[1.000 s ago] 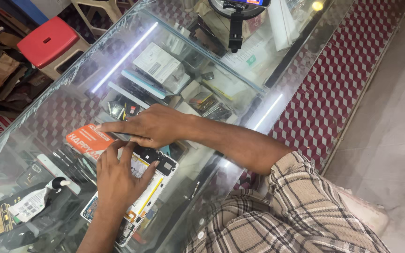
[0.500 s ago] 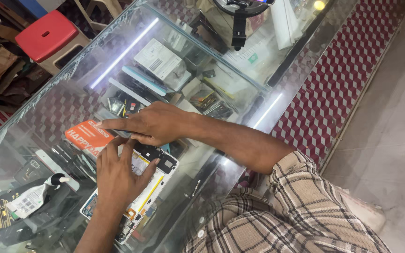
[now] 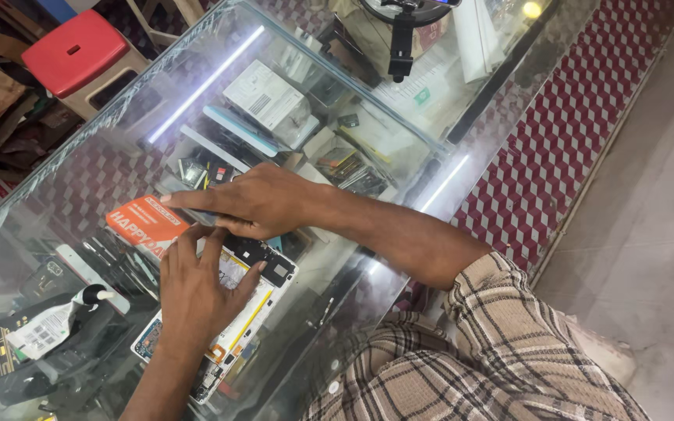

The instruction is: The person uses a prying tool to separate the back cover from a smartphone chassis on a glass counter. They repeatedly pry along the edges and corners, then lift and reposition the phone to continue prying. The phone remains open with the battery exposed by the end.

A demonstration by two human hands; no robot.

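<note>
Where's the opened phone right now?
In the head view, the opened phone lies low and left of centre on the glass counter, under the left hand, just right of the orange card.

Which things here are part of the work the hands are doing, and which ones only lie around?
In the work:
left hand
right hand
opened phone on the glass counter

Only lying about:
orange card
small white tube
red stool
boxes inside the showcase
</note>
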